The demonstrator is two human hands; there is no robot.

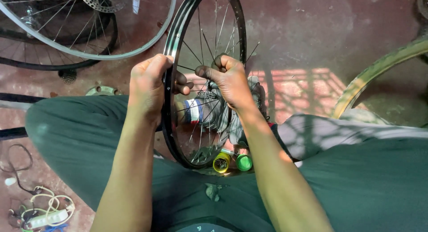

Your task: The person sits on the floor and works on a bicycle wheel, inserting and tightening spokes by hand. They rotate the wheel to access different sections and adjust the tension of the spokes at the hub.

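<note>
The black bicycle wheel (171, 71) stands upright between the person's knees. The left hand (149, 87) wraps its fingers around the rim at nine o'clock; the right hand (229, 80) pinches a spoke (206, 44) near centre. Yellow and green caps (232, 162) lie at six o'clock.

My left hand (149, 87) is closed in a fist-like wrap, knuckles up, fingertips (182, 85) curling round toward the right hand. My right hand (229, 80), just beside it and level with it, is bunched, thumb and forefinger pinched together at the tip nearest the left hand. Both forearms run bare from the lower edge, converging upward; my knees, in green trousers, spread to either side below them.
</note>
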